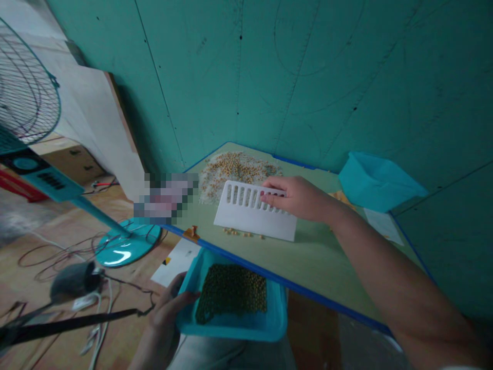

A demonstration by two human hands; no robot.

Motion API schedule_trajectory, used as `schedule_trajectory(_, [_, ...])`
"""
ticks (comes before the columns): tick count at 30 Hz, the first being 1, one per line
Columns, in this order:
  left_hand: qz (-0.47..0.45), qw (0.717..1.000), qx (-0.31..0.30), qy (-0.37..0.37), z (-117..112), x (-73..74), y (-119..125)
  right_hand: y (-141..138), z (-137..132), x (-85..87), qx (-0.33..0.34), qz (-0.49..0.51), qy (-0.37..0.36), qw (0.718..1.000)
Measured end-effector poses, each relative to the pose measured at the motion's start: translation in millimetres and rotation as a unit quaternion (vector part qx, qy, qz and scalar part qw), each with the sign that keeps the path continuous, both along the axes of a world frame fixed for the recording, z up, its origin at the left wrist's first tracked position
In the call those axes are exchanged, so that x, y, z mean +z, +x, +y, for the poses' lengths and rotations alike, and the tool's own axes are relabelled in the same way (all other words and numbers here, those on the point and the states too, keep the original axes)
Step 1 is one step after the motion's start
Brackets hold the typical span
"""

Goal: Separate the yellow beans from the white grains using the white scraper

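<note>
My right hand [295,196] is closed on the upper, slotted part of a white plastic scraper [250,220]. The scraper stands tilted on the table, its long straight edge toward me. A few yellow beans [231,232] lie just in front of that edge. Behind it spreads a pile of yellow beans [236,163] mixed with white grains. Below the table's front edge, my left hand [169,303] grips the left side of a blue tray [234,329], thumb over the rim. Dark green beans [223,293] fill much of the tray, with yellow beans [259,290] at their right.
The pale table [316,262] has a blue-taped edge and meets a green wall [292,82]. A blue open container [375,180] stands at the right. An orange clip [191,233] sits on the front edge. A fan [50,174] and cables occupy the left floor.
</note>
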State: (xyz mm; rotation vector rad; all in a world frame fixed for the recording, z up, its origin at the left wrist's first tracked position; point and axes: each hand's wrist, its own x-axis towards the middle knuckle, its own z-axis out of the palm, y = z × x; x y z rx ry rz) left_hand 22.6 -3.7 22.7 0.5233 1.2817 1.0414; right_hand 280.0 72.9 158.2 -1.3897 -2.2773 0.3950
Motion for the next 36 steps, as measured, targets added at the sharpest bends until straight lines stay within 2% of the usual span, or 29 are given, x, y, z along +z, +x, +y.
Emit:
schedule_trajectory(6, [-0.005,1.000,-0.016,0.000,-1,-4.1,-1,7,7,-5.3,0.002,0.014,-0.042,0.999])
schedule_trajectory(17, [-0.013,1.000,-0.014,0.009,0,0.3,2,18,20,-18.4,0.003,0.135,-0.170,0.976])
schedule_trajectory(26, [-0.006,1.000,0.009,-0.001,0,1.4,4,24,30,-31.9,0.002,0.182,-0.229,0.956])
schedule_trajectory(36, [-0.023,0.999,-0.019,0.015,-1,-4.6,-2,30,36,-44.7,-0.026,0.202,-0.274,0.940])
